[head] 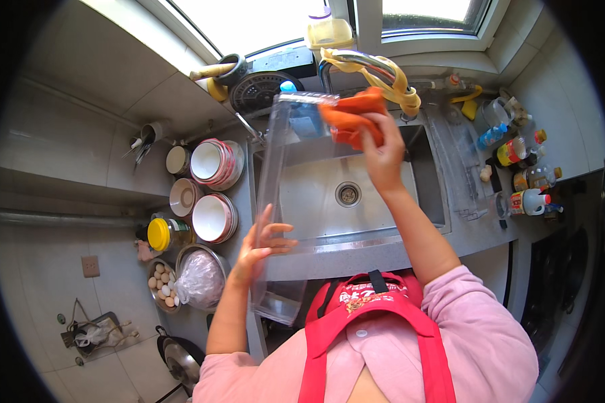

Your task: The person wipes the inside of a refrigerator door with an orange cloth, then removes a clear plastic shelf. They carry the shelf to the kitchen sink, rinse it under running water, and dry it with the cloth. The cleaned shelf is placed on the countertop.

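Note:
A long clear plastic bin or drawer (271, 166) is held tilted above the left part of the sink, its lower end over the counter's front edge. My left hand (260, 247) supports its long side, fingers spread along the clear wall and partly seen through it. My right hand (387, 153) grips a bunched orange cloth (354, 118), blurred, against or close by the bin's far end. Beneath lies a stainless steel sink (315, 206) with a round drain strainer (348, 194). The bin's transparency makes its exact outline hard to tell.
A faucet wrapped in yellow cloth (373, 63) arches behind my right hand. Stacked bowls (213, 166), a bagged metal bowl (201, 277) and eggs (162, 284) stand left. Clear plastic pieces (456, 166) and several bottles (511, 151) line the right counter.

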`<state>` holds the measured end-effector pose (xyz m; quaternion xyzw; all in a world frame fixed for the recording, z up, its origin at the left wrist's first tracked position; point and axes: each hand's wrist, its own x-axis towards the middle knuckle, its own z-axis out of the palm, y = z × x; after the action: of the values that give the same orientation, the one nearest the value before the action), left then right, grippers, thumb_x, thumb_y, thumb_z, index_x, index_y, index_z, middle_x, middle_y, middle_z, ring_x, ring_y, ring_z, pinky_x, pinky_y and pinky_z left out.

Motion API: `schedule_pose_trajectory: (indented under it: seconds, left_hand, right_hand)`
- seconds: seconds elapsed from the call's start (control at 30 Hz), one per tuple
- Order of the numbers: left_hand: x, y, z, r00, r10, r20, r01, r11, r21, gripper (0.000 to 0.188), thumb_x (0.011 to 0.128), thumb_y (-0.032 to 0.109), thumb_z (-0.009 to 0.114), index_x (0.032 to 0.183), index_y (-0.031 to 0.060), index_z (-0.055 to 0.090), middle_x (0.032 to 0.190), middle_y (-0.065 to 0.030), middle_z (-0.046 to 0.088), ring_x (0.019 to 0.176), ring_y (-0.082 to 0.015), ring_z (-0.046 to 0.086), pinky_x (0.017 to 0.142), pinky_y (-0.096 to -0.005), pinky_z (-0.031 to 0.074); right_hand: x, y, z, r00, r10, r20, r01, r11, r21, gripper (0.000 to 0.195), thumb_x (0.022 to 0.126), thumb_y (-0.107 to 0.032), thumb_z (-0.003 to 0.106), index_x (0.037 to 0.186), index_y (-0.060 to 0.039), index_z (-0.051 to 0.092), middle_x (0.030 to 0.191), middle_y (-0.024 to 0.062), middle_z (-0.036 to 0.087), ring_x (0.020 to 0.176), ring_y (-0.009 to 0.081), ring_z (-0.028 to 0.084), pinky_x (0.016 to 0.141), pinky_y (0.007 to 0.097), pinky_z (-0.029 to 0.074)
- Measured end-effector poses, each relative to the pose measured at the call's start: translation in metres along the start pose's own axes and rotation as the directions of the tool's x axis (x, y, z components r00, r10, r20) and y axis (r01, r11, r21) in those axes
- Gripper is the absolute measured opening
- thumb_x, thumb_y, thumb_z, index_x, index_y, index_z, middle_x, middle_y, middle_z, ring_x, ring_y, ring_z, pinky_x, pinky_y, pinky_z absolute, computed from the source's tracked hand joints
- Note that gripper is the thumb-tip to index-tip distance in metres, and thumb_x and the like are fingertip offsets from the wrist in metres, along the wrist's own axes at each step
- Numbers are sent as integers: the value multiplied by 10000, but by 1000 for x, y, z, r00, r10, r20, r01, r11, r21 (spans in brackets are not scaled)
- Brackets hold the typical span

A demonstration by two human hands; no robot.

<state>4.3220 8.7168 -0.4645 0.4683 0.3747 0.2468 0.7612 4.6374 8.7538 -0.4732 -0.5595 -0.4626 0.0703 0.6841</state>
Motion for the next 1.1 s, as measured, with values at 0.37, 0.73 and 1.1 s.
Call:
schedule_pose_trajectory:
  seconds: [0.37, 0.73, 1.1]
  left_hand:
    - [-16, -4, 36, 813, 539, 219, -351, 154, 924, 701, 559, 126, 690, 1258, 130, 636, 1151, -155, 622, 918, -315, 674, 788, -350, 545]
    - [10, 1, 50, 732, 587, 347, -334, -136, 933, 670, 565, 120, 704, 1231, 160, 651, 1182, -178, 621, 907, -345, 664, 771, -391, 555]
    - [10, -33, 44, 736, 657, 162, -365, 184, 912, 657, 545, 81, 713, 1200, 100, 664, 1159, -187, 625, 983, -329, 678, 849, -378, 552]
  right_hand:
    - [28, -8, -75, 655, 206, 727, -476, 859, 186, 366, 988, -306, 567, 1188, -3, 617, 954, 8, 607, 905, 72, 532, 816, 232, 447]
    - [5, -22, -113, 882, 233, 409, -317, 936, 151, 377, 971, -296, 598, 1180, 12, 656, 961, 7, 670, 911, 85, 599, 827, 258, 485]
    - [-4, -1, -124, 918, 388, 81, -397, 900, 179, 277, 947, -242, 623, 1054, 6, 685, 1087, 33, 600, 800, 70, 572, 706, 226, 469]
